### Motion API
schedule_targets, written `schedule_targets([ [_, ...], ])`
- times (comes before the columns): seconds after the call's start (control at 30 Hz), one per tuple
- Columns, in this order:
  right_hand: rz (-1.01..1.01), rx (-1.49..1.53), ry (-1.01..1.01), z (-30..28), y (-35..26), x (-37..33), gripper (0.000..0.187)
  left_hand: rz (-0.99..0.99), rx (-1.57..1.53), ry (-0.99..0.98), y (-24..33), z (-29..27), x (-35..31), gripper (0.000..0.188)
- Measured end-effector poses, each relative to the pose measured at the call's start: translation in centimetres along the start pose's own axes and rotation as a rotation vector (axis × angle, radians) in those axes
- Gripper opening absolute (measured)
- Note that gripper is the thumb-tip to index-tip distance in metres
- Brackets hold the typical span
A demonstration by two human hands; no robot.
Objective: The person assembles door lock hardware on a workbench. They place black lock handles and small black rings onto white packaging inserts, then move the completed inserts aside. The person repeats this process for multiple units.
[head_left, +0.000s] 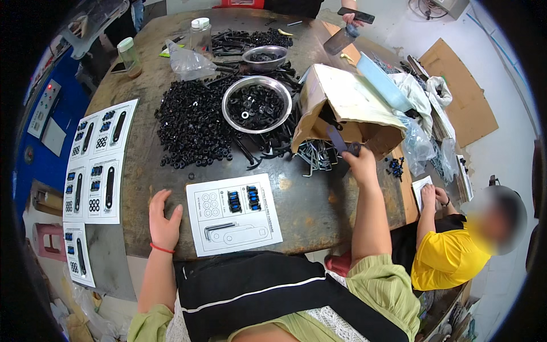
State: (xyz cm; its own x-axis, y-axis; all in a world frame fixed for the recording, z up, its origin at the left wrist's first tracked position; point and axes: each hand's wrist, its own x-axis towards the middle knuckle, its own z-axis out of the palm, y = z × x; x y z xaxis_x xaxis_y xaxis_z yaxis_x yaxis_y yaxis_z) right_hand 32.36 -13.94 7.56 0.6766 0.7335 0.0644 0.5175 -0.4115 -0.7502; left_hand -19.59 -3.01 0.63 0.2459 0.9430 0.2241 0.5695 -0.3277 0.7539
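Note:
My right hand (363, 167) grips a dark flat wrench (336, 137) at the mouth of a cardboard box (353, 94) that lies on its side. Below the mouth is a heap of silver hex keys (314, 155). My left hand (164, 221) rests on the table with fingers apart, beside a printed card (259, 231). On that card, two groups of black bolts with blue bands (234, 202) lie at the top, and L-shaped hex keys (213, 229) lie over the lower drawing. Its printed rings and wrench outline are bare.
Black nuts (191, 122) form a wide pile beyond the card. Steel bowls (228, 121) of small hardware stand among loose bolts. Filled cards (102, 194) line the left edge. A person in yellow (450, 259) works at right; another person's hand (353, 20) holds a phone at the far side.

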Motion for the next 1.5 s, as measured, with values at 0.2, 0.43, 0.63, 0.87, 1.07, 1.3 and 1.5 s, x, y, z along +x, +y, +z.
schedule_targets([
  [0.2, -0.059, 0.646, -0.266, 7.7, -7.9, -13.1, 0.012, -0.233, -0.871, -0.672, 9.6, 3.0, -1.0, 0.051],
  [0.43, -0.566, 0.261, -0.503, 13.2, -12.0, -21.4, 0.022, -0.506, -1.412, -0.430, 10.5, 5.7, -3.0, 0.027],
  [0.63, -0.183, 0.469, -0.837, 12.1, -12.0, -20.8, 0.018, -0.636, -1.666, -0.509, 9.2, 4.2, -4.8, 0.043],
  [0.87, -0.211, 0.032, -0.773, 14.7, -16.0, -21.2, 0.047, -0.733, -1.841, -0.743, 7.7, 4.3, -6.4, 0.043],
  [1.07, -0.373, 0.098, -0.659, 15.3, -14.9, -22.4, 0.054, -0.747, -1.680, -0.611, 8.0, 4.6, -6.5, 0.041],
  [1.3, -0.544, -0.069, -0.593, 15.7, -13.1, -23.9, 0.046, -0.657, -1.739, -0.357, 7.8, 4.2, -6.0, 0.045],
  [1.5, -0.513, 0.061, -0.566, 16.8, -12.8, -24.1, 0.042, -0.554, -1.664, -0.373, 7.3, 4.3, -6.1, 0.040],
])
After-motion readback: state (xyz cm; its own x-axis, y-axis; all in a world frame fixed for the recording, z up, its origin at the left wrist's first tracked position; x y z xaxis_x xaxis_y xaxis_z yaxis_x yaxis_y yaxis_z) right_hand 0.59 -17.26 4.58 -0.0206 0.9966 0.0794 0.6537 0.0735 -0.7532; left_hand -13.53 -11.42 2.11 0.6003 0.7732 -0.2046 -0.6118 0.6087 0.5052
